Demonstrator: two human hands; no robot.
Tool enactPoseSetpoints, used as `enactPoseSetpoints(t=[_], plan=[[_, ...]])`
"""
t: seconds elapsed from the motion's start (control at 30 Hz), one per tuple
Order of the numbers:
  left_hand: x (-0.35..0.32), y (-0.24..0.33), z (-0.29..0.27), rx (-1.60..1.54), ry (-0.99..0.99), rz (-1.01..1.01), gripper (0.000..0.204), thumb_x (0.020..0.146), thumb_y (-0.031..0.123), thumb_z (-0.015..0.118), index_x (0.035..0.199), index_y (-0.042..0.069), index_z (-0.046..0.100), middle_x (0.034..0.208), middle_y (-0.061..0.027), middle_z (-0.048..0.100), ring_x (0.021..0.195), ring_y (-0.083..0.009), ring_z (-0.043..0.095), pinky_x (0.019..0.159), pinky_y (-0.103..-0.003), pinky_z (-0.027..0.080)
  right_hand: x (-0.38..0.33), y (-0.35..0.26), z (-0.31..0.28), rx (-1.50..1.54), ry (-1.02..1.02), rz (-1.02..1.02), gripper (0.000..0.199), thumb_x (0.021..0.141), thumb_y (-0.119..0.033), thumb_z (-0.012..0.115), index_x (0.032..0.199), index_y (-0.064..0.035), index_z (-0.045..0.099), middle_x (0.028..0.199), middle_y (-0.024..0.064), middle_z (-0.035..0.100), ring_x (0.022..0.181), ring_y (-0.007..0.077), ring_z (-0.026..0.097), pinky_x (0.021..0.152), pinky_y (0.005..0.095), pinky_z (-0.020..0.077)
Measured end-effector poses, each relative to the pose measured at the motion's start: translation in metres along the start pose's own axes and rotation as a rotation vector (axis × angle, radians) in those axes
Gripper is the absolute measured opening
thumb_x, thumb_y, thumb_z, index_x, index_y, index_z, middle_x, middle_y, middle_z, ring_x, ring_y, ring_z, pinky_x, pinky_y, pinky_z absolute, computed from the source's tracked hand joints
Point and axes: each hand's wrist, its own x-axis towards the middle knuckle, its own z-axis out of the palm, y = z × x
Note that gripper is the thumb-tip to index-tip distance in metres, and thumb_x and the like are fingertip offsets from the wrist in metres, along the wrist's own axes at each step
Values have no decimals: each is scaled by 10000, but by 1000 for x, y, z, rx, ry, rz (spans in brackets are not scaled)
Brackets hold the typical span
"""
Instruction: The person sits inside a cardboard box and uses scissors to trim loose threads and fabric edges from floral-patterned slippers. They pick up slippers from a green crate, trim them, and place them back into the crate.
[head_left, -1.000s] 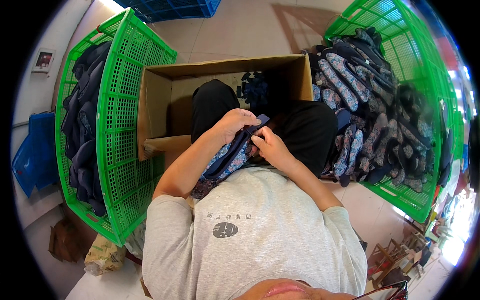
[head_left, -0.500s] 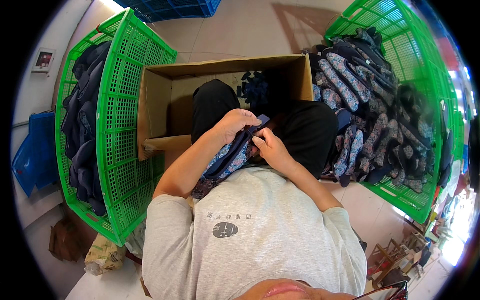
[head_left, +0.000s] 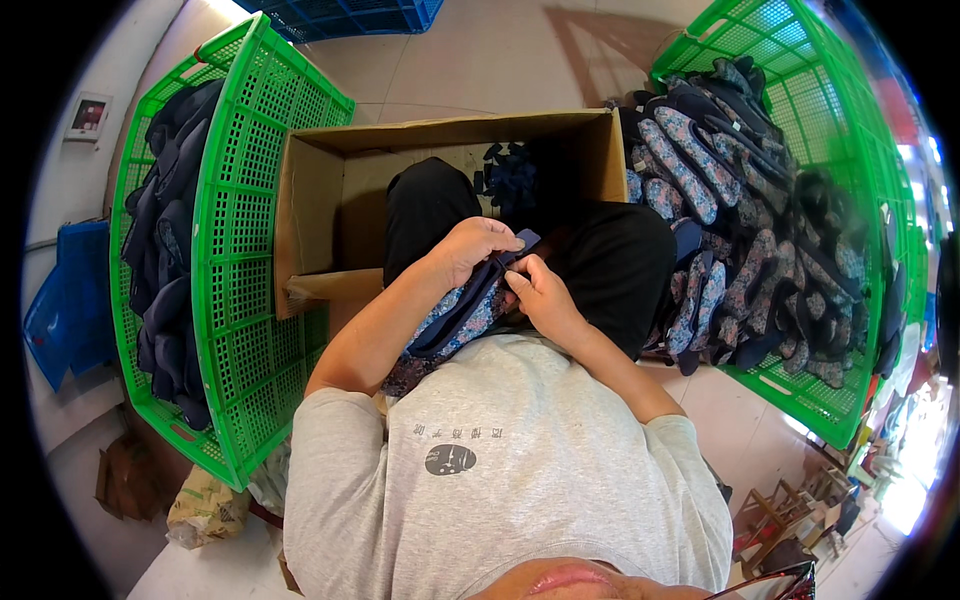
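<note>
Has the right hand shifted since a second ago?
No. The right hand sits at the same spot against the cardboard box, pinching the patterned fabric piece.

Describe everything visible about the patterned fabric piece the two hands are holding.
The fabric piece is a long, narrow, soft-looking item of blue floral-print cloth with dark navy edging. It lies slanted across the person's lap, its lower end near the grey shirt and its upper end over the black trousers, in front of the cardboard box. The left hand grips its upper end from above; the right hand pinches the same end. Its full shape is hidden.
</note>
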Motion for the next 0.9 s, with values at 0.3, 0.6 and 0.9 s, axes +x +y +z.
enactPoseSetpoints(t=[0.3, 0.6, 0.9], plan=[[-1, 1, 2, -17, -6, -8, 86, 859, 70, 678, 802, 7, 661, 752, -104, 674, 645, -168, 632, 635, -287, 522, 2, 2, -1, 256, -44, 174, 169, 999, -209, 547, 956, -47, 532, 761, 24, 615, 631, 66, 521, 572, 234, 434], [2, -2, 2, 23, 27, 13, 85, 855, 73, 691, 801, 14, 662, 752, -76, 660, 651, -150, 616, 631, -272, 502, 0, -5, 0, 413, -48, 275, 134, 1011, -209, 533, 964, -83, 528, 759, -16, 558, 588, 31, 434, 519, 193, 357], [4, -3, 2, 21, 28, 17, 80, 841, 74, 697, 792, 20, 665, 751, -74, 666, 656, -142, 616, 640, -259, 497, 0, -4, -1, 470, -71, 292, 98, 1015, -211, 530, 970, -127, 511, 753, -17, 528, 530, 12, 372, 465, 165, 277]])
